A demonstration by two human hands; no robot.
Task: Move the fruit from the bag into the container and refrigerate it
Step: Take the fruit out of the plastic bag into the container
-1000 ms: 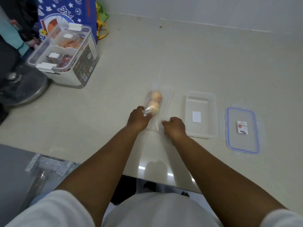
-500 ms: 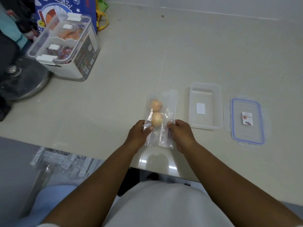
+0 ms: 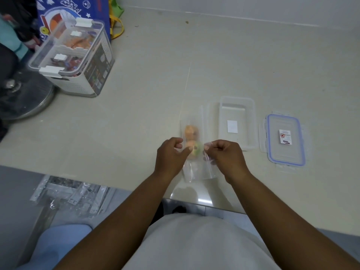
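A clear plastic bag point(image 3: 196, 170) holds two small orange fruits point(image 3: 191, 131), the nearer one partly green. My left hand point(image 3: 171, 156) pinches the bag's left edge and my right hand point(image 3: 226, 156) pinches its right edge, holding it just above the counter near the front edge. An open clear container point(image 3: 236, 106) stands right of the bag, with nothing in it but a white label. Its blue-rimmed lid point(image 3: 285, 141) lies flat further right.
A large white storage box point(image 3: 78, 61) with a clear clip lid stands at the back left, before a blue printed bag point(image 3: 64, 8). A round grey metal lid point(image 3: 23, 100) lies at the far left. Plastic-wrapped metal parts point(image 3: 68, 195) lie on the floor below the counter edge.
Both hands have pulled the bag nearer to the counter's front edge and lifted it. Their grip has shifted from the bag's end to pinching its two side edges.
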